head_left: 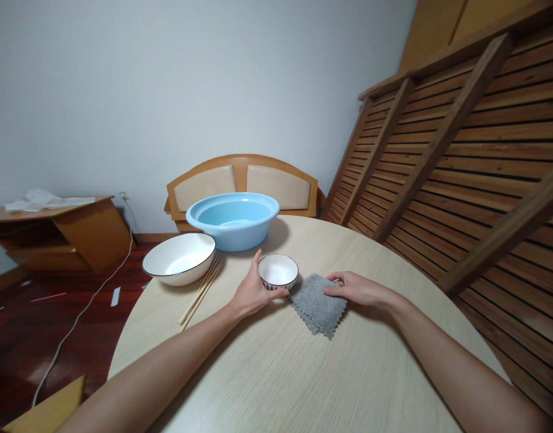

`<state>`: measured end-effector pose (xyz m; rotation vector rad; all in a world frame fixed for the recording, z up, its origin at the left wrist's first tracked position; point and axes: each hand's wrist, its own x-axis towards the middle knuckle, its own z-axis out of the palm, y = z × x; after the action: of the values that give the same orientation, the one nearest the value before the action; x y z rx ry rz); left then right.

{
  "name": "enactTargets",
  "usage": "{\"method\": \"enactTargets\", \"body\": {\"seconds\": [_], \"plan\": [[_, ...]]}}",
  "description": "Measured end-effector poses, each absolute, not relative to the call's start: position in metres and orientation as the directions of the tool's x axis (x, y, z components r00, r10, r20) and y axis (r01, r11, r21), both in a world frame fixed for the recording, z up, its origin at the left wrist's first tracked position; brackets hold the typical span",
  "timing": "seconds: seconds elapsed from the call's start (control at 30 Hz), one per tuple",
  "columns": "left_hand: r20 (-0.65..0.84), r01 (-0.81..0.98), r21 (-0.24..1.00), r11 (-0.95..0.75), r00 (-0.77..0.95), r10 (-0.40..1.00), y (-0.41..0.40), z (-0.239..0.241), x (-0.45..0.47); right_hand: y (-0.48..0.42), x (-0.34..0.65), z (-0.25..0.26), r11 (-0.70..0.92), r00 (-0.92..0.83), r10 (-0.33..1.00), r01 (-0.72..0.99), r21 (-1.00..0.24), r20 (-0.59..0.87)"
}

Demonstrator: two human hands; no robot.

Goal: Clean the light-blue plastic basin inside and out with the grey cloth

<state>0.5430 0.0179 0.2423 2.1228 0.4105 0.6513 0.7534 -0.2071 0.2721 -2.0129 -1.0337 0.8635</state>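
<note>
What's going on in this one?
A person is at a round table with both hands in use. The left hand holds a small white bowl by its side, and the right hand grips a grey cloth with a zigzag edge, close beside that bowl. Farther back stands a light-blue basin. A larger white bowl sits toward the table's left edge, with several chopsticks lying just to its right.
</note>
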Motion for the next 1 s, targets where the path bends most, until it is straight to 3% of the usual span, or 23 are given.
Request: {"method": "enactTargets", "body": {"seconds": [0.13, 0.23, 0.3, 0.53, 0.63, 0.83, 1.0], "plan": [[0.307, -0.047, 0.888, -0.458, 0.801, 0.513, 0.015, 0.235, 0.547, -0.2, 0.751, 0.27, -0.397, 0.537, 0.835, 0.739, -0.544, 0.119], [0.342, -0.1, 0.891, -0.444, 0.79, 0.509, 0.014, 0.233, 0.546, -0.189, 0.745, 0.262, -0.16, 0.331, 0.889, 0.872, -0.462, 0.316], [0.359, -0.109, 0.887, -0.45, 0.775, 0.52, 0.014, 0.232, 0.545, -0.182, 0.742, 0.258, -0.06, 0.23, 0.916, 0.889, -0.454, 0.328], [0.403, -0.138, 0.889, -0.437, 0.691, 0.601, 0.014, 0.235, 0.545, -0.18, 0.736, 0.26, -0.011, 0.162, 0.941, 0.892, -0.453, 0.297], [0.397, -0.126, 0.892, -0.433, 0.675, 0.622, 0.014, 0.237, 0.545, -0.184, 0.732, 0.267, 0.001, 0.183, 0.941, 0.839, -0.545, 0.284], [0.383, -0.105, 0.901, -0.421, 0.649, 0.657, 0.015, 0.24, 0.543, -0.186, 0.736, 0.271, -0.106, 0.441, 0.869, 0.611, -0.785, 0.226], [0.357, -0.089, 0.91, -0.405, 0.663, 0.658, 0.014, 0.238, 0.543, -0.188, 0.747, 0.264, -0.19, 0.43, 0.878, 0.716, -0.672, 0.21]]}}
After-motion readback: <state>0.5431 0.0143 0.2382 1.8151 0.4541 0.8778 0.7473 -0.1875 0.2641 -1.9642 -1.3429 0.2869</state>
